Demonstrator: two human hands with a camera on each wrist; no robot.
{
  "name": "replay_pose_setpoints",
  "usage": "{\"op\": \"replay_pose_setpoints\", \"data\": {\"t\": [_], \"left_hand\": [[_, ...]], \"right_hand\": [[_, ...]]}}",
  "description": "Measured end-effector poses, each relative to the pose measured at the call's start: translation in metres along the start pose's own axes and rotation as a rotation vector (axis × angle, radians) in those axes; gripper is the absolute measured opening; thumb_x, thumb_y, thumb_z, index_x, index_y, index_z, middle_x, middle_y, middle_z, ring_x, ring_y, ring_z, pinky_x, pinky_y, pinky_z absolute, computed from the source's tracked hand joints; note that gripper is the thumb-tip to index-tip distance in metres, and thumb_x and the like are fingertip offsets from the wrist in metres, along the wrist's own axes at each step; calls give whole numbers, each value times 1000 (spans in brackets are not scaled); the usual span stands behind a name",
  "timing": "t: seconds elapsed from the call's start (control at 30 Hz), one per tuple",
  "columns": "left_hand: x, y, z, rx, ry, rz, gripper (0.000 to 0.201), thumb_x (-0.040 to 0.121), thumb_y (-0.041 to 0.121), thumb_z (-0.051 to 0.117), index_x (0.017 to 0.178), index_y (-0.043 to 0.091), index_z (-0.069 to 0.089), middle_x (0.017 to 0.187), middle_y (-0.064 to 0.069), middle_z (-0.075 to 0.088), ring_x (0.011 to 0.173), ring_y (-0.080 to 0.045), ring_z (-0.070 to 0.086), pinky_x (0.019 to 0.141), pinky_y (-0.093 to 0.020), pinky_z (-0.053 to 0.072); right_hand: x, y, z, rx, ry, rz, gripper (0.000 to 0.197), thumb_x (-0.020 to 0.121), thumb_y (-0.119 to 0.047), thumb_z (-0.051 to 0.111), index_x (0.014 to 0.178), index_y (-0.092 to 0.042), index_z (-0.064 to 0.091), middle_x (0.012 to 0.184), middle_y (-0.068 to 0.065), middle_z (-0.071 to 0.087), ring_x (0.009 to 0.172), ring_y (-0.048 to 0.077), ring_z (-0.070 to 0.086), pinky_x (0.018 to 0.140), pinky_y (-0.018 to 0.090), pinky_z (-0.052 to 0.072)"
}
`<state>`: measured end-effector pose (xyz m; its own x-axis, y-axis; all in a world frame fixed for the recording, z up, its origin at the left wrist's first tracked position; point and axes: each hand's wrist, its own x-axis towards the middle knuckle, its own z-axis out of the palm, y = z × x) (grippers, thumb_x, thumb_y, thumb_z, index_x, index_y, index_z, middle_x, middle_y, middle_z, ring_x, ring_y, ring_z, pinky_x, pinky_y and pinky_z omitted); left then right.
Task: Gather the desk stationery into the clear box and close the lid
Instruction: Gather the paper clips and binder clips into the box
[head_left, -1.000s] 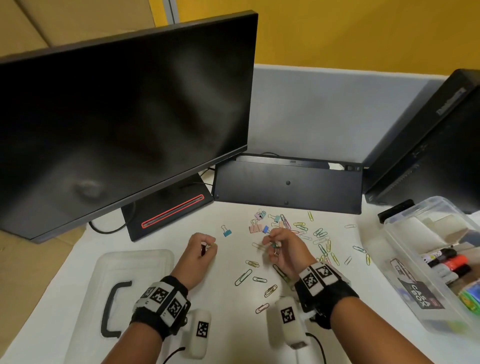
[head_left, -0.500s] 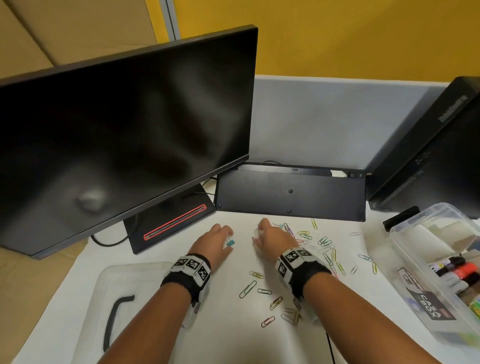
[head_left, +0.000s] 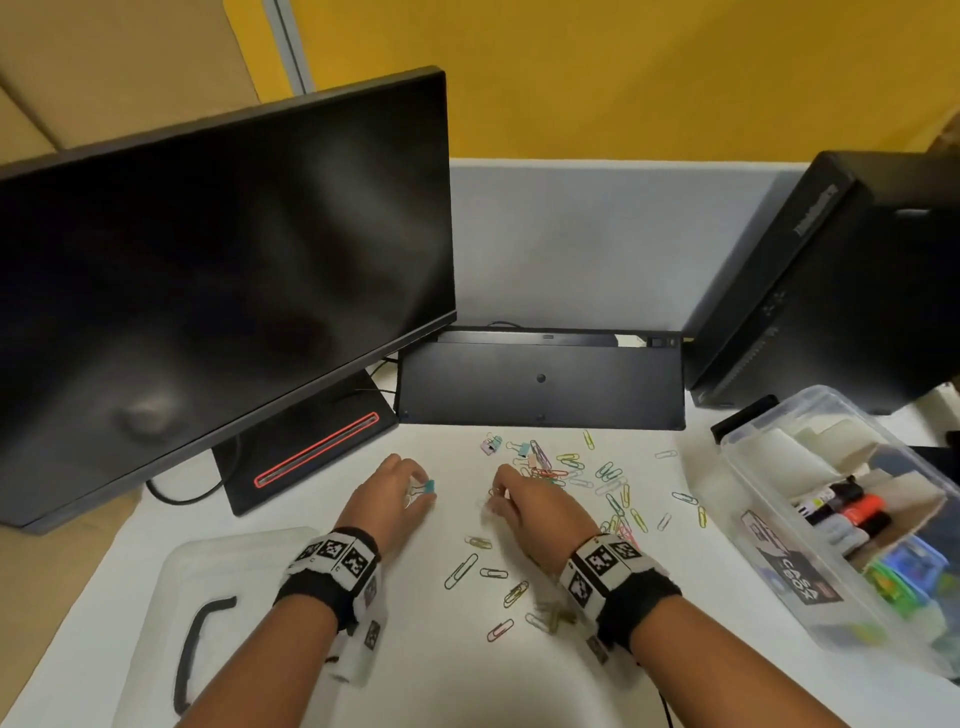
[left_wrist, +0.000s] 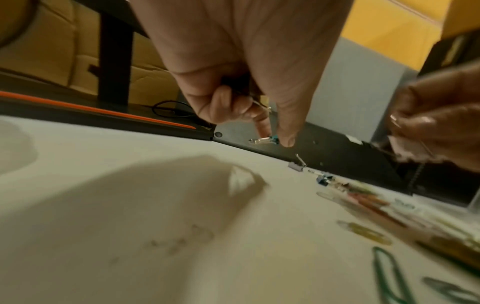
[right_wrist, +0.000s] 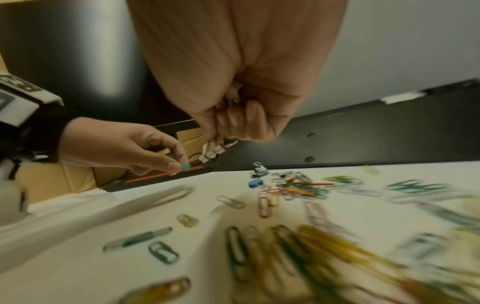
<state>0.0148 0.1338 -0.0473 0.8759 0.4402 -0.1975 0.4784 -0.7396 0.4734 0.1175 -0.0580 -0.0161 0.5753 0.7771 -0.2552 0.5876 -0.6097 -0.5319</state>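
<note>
Clips lie scattered on the desk, left of the open box at right. Left hand pinches a teal binder clip. Right hand is clenched around pale clips. The lid lies near left.

A dark monitor fills the left side of the desk, its black base marked with a thin red-orange stripe and a black cable curling out from under it. At the desk's back edge a flat black keyboard leans upside down against the grey partition. A black computer tower stands at the back right corner. Behind the partition the wall is yellow, and cardboard shows beyond the monitor at the left.
</note>
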Motion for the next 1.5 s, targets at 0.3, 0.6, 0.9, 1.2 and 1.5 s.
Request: {"op": "replay_pose_setpoints", "data": {"t": [0.3, 0.6, 0.9, 1.2, 1.5], "left_hand": [[-53, 12, 10, -258, 142, -51, 13, 87, 31, 63, 98, 24, 59, 96, 5, 56, 84, -8, 54, 73, -24, 40], [-65, 53, 27, -298, 198, -63, 12, 86, 27, 65, 96, 24, 61, 94, 3, 57, 80, -9, 52, 71, -25, 40], [-74, 73, 32, -269, 180, -67, 13, 87, 30, 63, 98, 28, 57, 98, 6, 57, 85, -9, 54, 74, -23, 43], [-87, 78, 30, -276, 183, -51, 13, 87, 28, 64, 99, 25, 59, 93, 5, 56, 77, -6, 52, 65, -17, 38], [-80, 105, 44, -263, 131, 25, 11, 88, 28, 62, 99, 26, 59, 95, 10, 56, 84, -5, 55, 68, -14, 39]], "right_hand": [[-89, 70, -81, 40, 371, 149, 10, 100, -30, 37, 96, -23, 42, 83, -2, 65, 73, 20, 61, 67, 37, 50], [-111, 139, -192, -131, 546, 525, 18, 100, -21, 38, 103, -6, 49, 87, 13, 53, 79, 30, 50, 68, 35, 39], [-72, 174, -223, -437, -10, 706, 36, 75, -25, 75, 109, -15, 67, 72, -3, 54, 70, 20, 57, 69, 30, 48], [-74, 182, -219, -384, 14, 676, 39, 96, -18, 50, 133, -5, 50, 134, 11, 54, 122, 26, 52, 101, 30, 41], [-175, 195, -185, -227, 253, 581, 37, 98, -19, 38, 132, -6, 46, 137, 14, 45, 125, 32, 42, 103, 40, 36]]}}
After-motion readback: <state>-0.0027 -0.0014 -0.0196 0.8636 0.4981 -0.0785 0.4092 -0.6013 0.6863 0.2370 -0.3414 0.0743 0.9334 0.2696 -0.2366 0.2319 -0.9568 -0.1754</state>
